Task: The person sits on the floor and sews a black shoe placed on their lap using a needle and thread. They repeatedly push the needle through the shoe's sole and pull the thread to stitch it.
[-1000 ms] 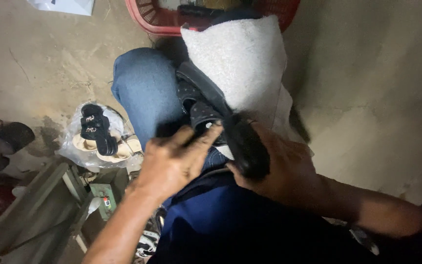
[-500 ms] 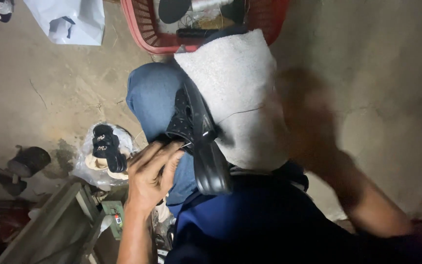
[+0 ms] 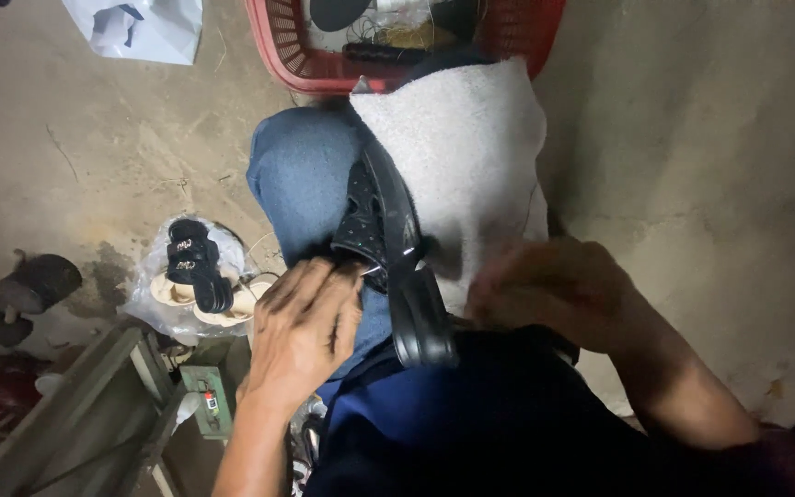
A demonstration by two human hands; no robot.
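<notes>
- A glossy black shoe (image 3: 388,248) with a thick ridged sole lies on the lap, between the denim knee (image 3: 301,175) and a nubbly white cloth (image 3: 462,156).
- The left hand (image 3: 301,336) grips its perforated upper, fingers curled.
- The right hand (image 3: 554,285) is blurred near the heel; its grip cannot be told.
- A red plastic basket (image 3: 278,55) sits beyond.
</notes>
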